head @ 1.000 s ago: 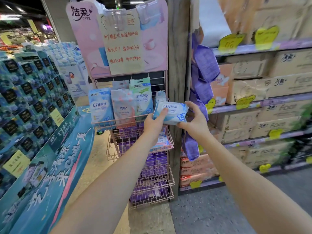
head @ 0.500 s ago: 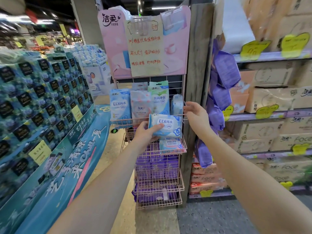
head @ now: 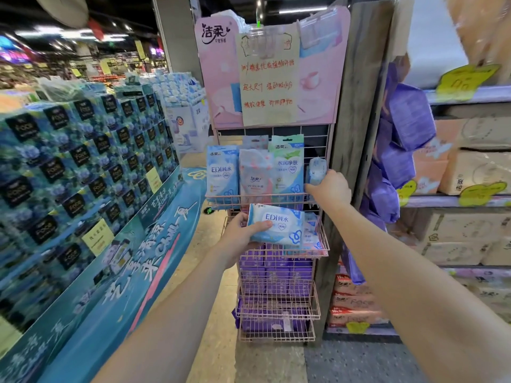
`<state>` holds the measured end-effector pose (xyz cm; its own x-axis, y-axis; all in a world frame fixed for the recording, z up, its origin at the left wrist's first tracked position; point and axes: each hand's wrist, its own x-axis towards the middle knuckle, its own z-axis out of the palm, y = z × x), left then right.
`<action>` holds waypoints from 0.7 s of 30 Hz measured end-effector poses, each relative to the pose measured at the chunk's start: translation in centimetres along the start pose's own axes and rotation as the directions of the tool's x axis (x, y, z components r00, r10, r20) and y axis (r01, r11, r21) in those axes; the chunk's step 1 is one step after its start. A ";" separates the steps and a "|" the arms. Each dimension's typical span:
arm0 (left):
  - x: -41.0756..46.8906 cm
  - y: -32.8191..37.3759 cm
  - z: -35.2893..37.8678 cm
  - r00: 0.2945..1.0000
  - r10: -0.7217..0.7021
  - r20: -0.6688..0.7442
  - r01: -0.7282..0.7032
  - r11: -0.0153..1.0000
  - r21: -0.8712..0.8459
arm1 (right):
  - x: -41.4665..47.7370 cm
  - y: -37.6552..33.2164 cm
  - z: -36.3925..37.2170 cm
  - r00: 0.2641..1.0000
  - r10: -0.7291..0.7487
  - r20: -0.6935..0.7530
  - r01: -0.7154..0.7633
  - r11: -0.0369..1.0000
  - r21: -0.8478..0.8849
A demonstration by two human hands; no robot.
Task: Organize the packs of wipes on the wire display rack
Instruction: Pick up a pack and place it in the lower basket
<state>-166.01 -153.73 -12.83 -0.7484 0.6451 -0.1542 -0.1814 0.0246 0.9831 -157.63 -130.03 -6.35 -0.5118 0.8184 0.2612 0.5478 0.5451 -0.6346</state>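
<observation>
Just in front of the second basket of the pink wire rack point(head: 276, 310), a flat blue-and-white wipes pack point(head: 279, 226) marked EDI is held level by the left hand point(head: 239, 234). The thumb lies across the pack's front face and the other fingers are curled underneath. It hangs above another pack point(head: 312, 233) lying in that basket.

The right hand point(head: 330, 189) is at the right end of the top basket, its fingers wrapped round the lower part of a narrow pack point(head: 317, 170) standing on edge there. Left of it in the same basket three packs stand upright side by side: a blue pack point(head: 222, 171), a pink pack point(head: 255, 176) and a green pack point(head: 287, 167), with one more partly hidden behind them.

The lower baskets hold purple packs point(head: 273, 272). A pink header board point(head: 218, 84) with a handwritten note point(head: 268, 78) tops the rack. Stacked blue boxes point(head: 83, 161) fill the left. Purple bags point(head: 409, 117) hang to the right, beside shelves of cartons point(head: 475, 170).
</observation>
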 end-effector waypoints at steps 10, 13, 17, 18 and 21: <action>0.5 1.8 0.4 0.998 0.062 -0.009 -0.063 0.998 -0.023 | 0.8 1.0 -1.9 0.991 0.132 -0.013 -0.082 0.687 0.722; 1.0 2.0 0.9 0.998 0.050 0.026 -0.049 0.998 -0.029 | 0.7 1.9 -4.0 0.986 0.165 0.015 -0.081 0.400 0.913; 1.6 1.4 2.1 0.997 0.030 0.073 -0.030 1.000 -0.002 | -0.1 3.3 -5.8 0.977 0.127 0.174 -0.206 0.312 0.928; 1.7 1.2 2.5 0.996 0.031 0.083 -0.031 1.000 0.003 | -0.6 3.7 -6.0 0.967 0.123 0.224 -0.251 0.284 0.925; 1.8 0.4 3.5 0.992 0.017 0.122 -0.019 1.000 0.014 | -2.2 4.9 -6.4 0.927 0.079 0.368 -0.376 0.164 0.912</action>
<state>-165.20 -149.85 -12.32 -0.6676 0.7341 -0.1243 -0.1582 0.0233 0.9871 -149.58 -128.04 -5.39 -0.6743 0.7346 -0.0754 -0.3212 -0.3837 -0.8658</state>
